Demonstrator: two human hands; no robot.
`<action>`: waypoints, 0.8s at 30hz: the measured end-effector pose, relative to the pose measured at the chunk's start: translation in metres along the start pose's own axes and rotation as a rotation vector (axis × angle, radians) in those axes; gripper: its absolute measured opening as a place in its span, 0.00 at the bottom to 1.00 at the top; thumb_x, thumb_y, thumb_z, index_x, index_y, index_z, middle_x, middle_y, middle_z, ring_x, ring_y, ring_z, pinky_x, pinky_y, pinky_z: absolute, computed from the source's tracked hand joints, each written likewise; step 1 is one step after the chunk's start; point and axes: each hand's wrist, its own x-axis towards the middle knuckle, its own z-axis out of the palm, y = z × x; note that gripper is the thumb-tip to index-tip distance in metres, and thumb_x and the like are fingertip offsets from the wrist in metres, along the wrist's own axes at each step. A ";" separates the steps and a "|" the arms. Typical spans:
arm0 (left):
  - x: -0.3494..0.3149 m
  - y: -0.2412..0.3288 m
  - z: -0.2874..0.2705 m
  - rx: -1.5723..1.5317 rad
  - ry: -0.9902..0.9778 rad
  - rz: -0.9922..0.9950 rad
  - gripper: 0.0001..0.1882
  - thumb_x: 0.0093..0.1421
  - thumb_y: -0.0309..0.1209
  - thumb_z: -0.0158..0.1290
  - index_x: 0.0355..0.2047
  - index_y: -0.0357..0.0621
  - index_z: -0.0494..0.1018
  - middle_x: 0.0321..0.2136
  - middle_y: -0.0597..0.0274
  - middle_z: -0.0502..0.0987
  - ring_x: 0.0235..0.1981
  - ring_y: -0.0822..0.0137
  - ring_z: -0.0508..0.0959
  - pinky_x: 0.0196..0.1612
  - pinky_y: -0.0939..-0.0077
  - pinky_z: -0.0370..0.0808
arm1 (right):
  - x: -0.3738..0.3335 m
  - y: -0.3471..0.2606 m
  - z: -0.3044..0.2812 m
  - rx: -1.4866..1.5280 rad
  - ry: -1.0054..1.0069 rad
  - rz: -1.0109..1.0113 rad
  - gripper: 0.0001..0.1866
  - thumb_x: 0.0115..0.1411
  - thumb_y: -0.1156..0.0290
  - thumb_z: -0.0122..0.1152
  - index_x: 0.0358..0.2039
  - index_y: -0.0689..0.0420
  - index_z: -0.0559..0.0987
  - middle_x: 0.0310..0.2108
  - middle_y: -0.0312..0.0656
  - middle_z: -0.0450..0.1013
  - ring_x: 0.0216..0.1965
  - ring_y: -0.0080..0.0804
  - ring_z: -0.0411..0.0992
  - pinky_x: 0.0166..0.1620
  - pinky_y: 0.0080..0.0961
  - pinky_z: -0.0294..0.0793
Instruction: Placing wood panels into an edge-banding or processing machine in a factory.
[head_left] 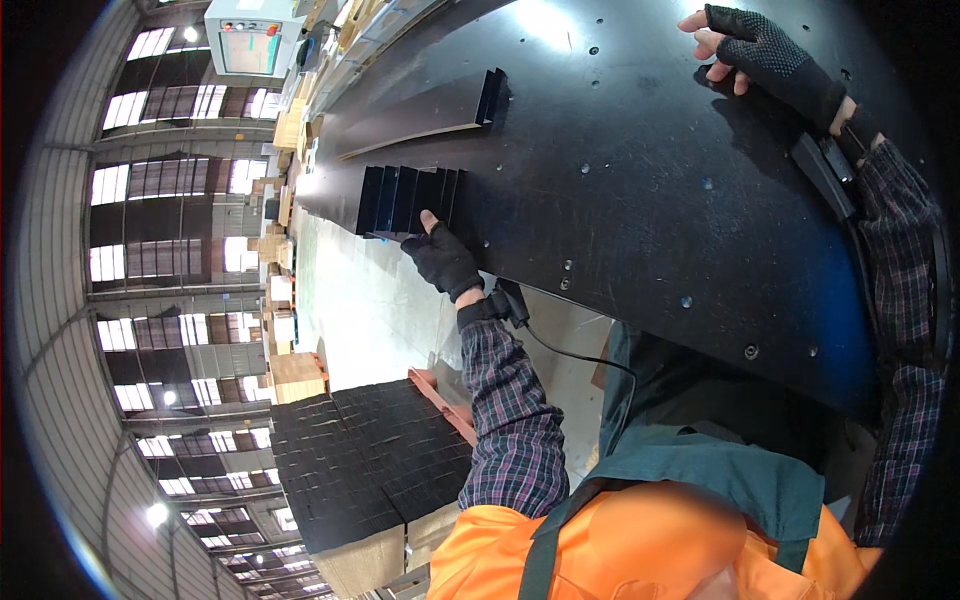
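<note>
Scuffed black tabletop. At its left edge: stepped stack of flat black panels, long axis unclear, just beyond my black-gloved left hand, the nearer one. Thumb overlaps the stack; fingers hidden, grip can't be told. My black-gloved right hand, half open, nothing visible held, over the tabletop's right side.

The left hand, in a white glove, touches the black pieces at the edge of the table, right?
The glove is black, not white, as the head view shows; the left hand does touch the black pieces at the edge of the table.
</note>
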 end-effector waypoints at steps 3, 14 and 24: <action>0.001 0.003 -0.008 0.011 -0.003 0.015 0.37 0.63 0.63 0.52 0.41 0.33 0.71 0.28 0.44 0.78 0.33 0.42 0.80 0.40 0.54 0.74 | 0.002 0.000 0.004 0.026 -0.017 0.005 0.18 0.67 0.68 0.59 0.54 0.64 0.73 0.35 0.45 0.79 0.31 0.24 0.78 0.31 0.20 0.79; -0.007 0.005 -0.011 0.007 -0.063 -0.084 0.39 0.64 0.63 0.49 0.45 0.30 0.71 0.38 0.36 0.78 0.42 0.40 0.79 0.48 0.53 0.74 | 0.037 0.064 -0.022 -0.306 -0.054 -0.388 0.26 0.70 0.50 0.54 0.62 0.52 0.73 0.40 0.42 0.78 0.36 0.21 0.80 0.32 0.15 0.82; 0.003 0.013 -0.010 -0.307 -0.234 -0.191 0.37 0.66 0.64 0.45 0.42 0.34 0.72 0.28 0.51 0.79 0.28 0.60 0.82 0.37 0.68 0.78 | 0.029 0.051 -0.021 -0.211 -0.014 -0.257 0.21 0.71 0.56 0.55 0.58 0.54 0.75 0.41 0.42 0.78 0.35 0.20 0.80 0.33 0.14 0.81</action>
